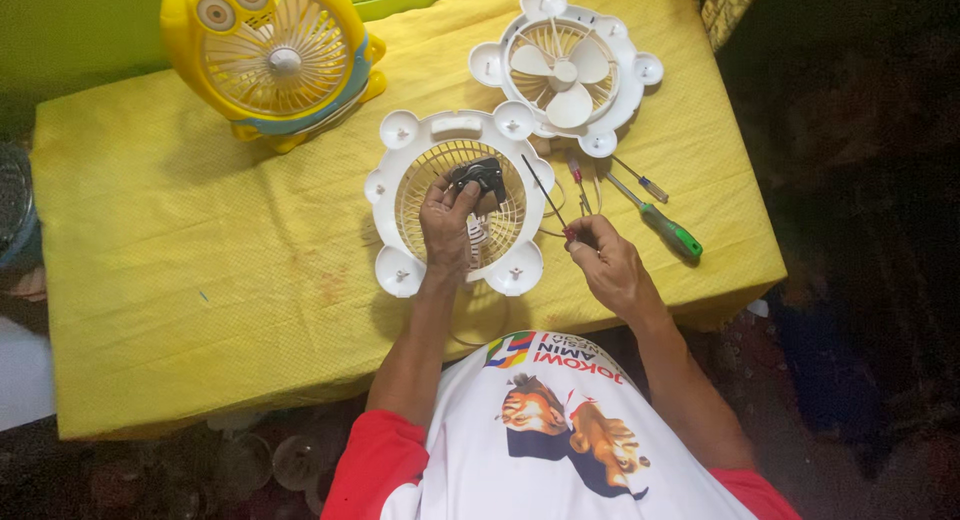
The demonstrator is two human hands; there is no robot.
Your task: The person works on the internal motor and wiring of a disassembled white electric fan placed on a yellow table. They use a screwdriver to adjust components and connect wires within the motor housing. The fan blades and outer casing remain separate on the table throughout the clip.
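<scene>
Motor (479,175), small and black, sits at the centre of the white fan grille (400,180) on the yellow tablecloth (200,260). I see my left hand (447,230) with fingers clamped on the motor. My right hand (608,265) pinches thin wires (545,195), just right of the grille. A green screwdriver (668,228) lies right.

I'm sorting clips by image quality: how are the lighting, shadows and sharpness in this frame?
Head view: the yellow tablecloth is brightly and evenly lit, while the floor around it falls into near-black; soft shadows sit under the white fan housing and the yellow fan; the left hand and right hand look slightly soft, with mild compression blur.
</scene>
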